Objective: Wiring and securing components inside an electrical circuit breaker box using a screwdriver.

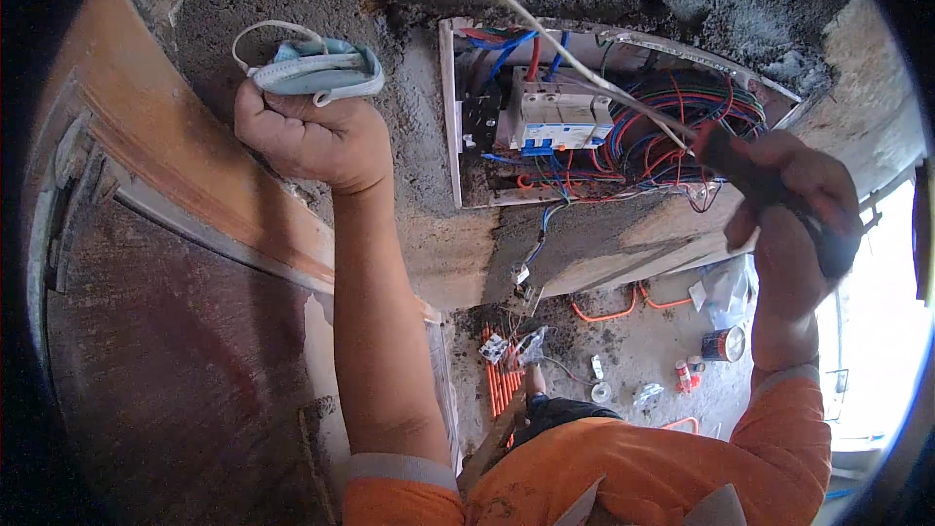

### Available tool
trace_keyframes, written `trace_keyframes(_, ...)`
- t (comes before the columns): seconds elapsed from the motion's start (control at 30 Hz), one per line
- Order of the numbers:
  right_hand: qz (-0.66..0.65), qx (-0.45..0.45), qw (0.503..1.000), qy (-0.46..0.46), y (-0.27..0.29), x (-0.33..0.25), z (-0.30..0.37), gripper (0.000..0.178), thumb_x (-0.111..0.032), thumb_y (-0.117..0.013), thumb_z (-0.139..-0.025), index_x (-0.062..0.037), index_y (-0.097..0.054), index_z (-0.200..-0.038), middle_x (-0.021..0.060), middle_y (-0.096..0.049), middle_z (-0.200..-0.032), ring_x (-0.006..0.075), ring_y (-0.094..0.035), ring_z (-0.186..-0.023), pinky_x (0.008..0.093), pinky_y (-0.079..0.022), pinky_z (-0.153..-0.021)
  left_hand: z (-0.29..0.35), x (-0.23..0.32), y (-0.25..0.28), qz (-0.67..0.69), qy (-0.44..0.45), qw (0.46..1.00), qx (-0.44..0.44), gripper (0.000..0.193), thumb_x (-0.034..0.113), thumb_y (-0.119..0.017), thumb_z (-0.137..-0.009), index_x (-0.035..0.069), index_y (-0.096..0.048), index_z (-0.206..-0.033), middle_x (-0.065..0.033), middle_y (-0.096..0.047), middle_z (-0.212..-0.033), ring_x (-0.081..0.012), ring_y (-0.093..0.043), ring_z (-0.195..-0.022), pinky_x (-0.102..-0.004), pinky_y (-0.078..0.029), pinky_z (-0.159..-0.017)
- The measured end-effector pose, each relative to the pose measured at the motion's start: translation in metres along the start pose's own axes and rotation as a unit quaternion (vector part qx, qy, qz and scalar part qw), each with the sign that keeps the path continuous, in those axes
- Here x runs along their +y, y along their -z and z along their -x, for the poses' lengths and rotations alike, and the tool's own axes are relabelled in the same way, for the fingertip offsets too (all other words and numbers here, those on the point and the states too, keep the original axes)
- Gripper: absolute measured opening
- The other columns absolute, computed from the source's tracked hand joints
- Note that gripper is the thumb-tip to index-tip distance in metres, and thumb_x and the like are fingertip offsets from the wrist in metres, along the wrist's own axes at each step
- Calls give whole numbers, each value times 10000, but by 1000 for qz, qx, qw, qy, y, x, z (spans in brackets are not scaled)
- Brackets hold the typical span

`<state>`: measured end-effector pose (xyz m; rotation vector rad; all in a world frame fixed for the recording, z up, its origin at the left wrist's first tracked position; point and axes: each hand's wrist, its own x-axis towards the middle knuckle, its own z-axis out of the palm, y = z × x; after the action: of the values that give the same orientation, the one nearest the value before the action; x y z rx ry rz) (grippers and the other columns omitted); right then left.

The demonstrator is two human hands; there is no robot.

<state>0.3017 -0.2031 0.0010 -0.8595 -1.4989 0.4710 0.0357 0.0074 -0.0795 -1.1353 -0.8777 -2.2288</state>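
Observation:
My left hand (317,136) is raised in front of the rough wall, its fingers curled closed. A light blue face mask (326,73) with a white ear loop sits at the top of this fist, and the loop runs down to the fingers. My right hand (799,185) is wrapped round the black and red handle of what looks like a screwdriver (726,158). Its thin shaft points left across an open electrical box (453,117). Inside are white circuit breakers (565,117) and a bundle of red, blue and green wires (682,122). A white cable (516,5) crosses before the box.
A wooden frame (214,156) and a dark brown panel (166,331) stand on the left. On the floor below lie orange conduits (502,385), a can (723,344), a red and white bottle (684,376) and plastic bags (730,292). Bright light enters from the right.

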Motion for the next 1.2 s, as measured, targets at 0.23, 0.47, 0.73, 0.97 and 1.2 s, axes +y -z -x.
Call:
trace_keyframes(0.23,-2,48,997,-57,-14,28,-42,206,-35,-545,-795,24,-583,-989,154,-649,-910,117,-567,-508,239,-483,-449,2,-2,0,-5,11,1000,3,224,186,-403,-964,-23,-434,-1037,-149,-581,-841,-252,-620,-692,-331,-519,-616)
trace_keyframes(0.47,28,2,993,-117,6,25,-74,221,-111,-551,-808,27,-632,-961,75,-623,-675,92,-529,-454,215,-451,-426,2,-1,0,17,14,1000,5,213,180,-402,-962,-16,-432,-1039,-144,-595,-823,-250,-632,-675,-319,-523,-602)
trace_keyframes(0.73,218,-99,968,-73,-27,-9,-73,233,-52,-564,-791,25,-583,-1010,142,-642,-969,83,-556,-555,181,-447,-468,2,-6,-3,1,-2,1000,16,214,188,-423,-957,-11,-455,-1028,-149,-609,-814,-268,-638,-656,-336,-514,-575)
trace_keyframes(0.97,197,-105,969,104,-21,15,-33,225,5,-544,-771,42,-553,-993,189,-616,-988,111,-588,-594,220,-485,-508,-2,2,-1,-2,-38,999,14,207,167,-410,-952,-19,-468,-1020,-132,-610,-784,-274,-626,-652,-350,-507,-587)
trace_keyframes(1.2,105,-26,991,-81,-9,15,-63,246,-66,-563,-783,31,-611,-1004,119,-654,-813,112,-594,-553,230,-500,-491,3,-2,4,1,-5,1000,-22,238,175,-412,-951,-33,-416,-1069,-196,-579,-934,-261,-631,-766,-340,-534,-668)
